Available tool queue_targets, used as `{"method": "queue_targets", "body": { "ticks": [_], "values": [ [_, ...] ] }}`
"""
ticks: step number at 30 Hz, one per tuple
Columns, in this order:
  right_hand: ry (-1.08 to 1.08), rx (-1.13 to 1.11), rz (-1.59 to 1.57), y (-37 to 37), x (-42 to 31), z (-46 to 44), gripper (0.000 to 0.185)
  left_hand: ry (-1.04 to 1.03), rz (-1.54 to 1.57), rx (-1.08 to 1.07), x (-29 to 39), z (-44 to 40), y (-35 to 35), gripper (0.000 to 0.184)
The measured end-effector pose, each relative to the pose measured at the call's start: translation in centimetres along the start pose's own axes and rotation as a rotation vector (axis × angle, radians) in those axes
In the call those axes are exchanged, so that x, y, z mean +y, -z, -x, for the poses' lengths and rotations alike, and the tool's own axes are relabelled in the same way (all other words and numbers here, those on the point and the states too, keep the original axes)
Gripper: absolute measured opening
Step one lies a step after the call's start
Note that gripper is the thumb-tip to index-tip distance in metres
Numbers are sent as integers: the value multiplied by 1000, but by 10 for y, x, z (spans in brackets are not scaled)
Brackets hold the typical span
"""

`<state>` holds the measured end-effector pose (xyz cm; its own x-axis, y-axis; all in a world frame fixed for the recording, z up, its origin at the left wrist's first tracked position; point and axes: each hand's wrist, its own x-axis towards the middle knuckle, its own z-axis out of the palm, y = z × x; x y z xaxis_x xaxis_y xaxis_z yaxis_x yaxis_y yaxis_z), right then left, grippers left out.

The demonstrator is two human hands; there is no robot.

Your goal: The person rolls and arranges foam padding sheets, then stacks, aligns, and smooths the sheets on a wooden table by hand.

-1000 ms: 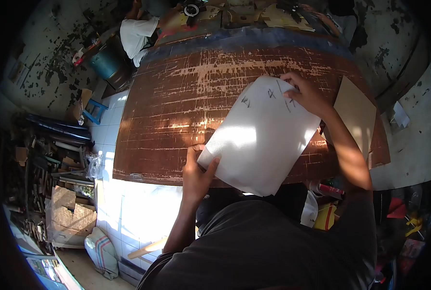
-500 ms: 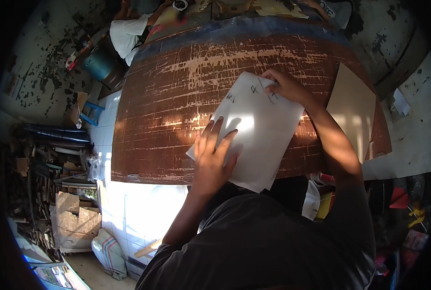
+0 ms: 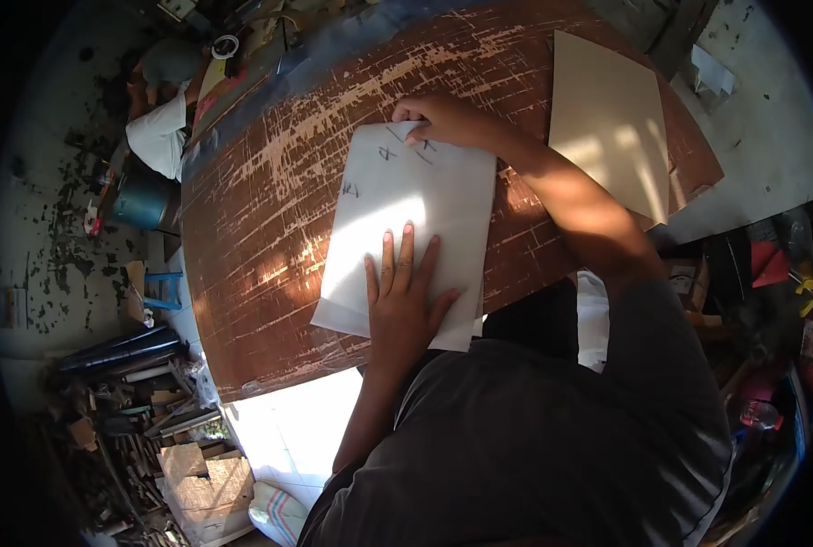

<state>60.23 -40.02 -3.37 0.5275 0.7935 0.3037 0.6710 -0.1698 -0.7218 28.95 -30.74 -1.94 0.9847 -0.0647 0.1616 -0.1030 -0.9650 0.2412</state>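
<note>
Left hand (image 3: 401, 312) splayed flat on white sheet (image 3: 461, 205), right hand (image 3: 441, 119) pinching its top edge; likely a steadying step, next move calling for even pressure.

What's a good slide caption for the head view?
Left hand, fingers spread, on a white sheet; right hand at its far edge, scratched tabletop beneath.
</note>
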Motion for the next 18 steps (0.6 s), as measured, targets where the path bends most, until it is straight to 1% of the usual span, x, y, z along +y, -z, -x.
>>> {"method": "queue_targets", "body": {
  "ticks": [5, 7, 8, 10, 11, 13, 18],
  "values": [
    [-53, -8, -9, 2, 17, -4, 33, 37, 32, -30, 7, -3, -1, 75],
    [9, 68, 4, -1, 22, -6, 34, 40, 29, -44, 10, -3, -1, 75],
    [4, 71, 3, -2, 25, -7, 34, 48, 25, -53, 10, -4, -2, 76],
    [36, 72, 118, -1, 15, -4, 33, 51, 20, -56, 11, -4, -3, 76],
    [31, 76, 116, -2, 9, -3, 33, 58, 14, -57, 12, -4, -3, 76],
    [5, 57, 242, -4, 2, -2, 29, 57, 12, -62, 13, -5, -2, 75],
    [-14, 97, 345, -3, 2, -1, 28, 73, 50, -62, 13, -6, 4, 74]
  ]
}}
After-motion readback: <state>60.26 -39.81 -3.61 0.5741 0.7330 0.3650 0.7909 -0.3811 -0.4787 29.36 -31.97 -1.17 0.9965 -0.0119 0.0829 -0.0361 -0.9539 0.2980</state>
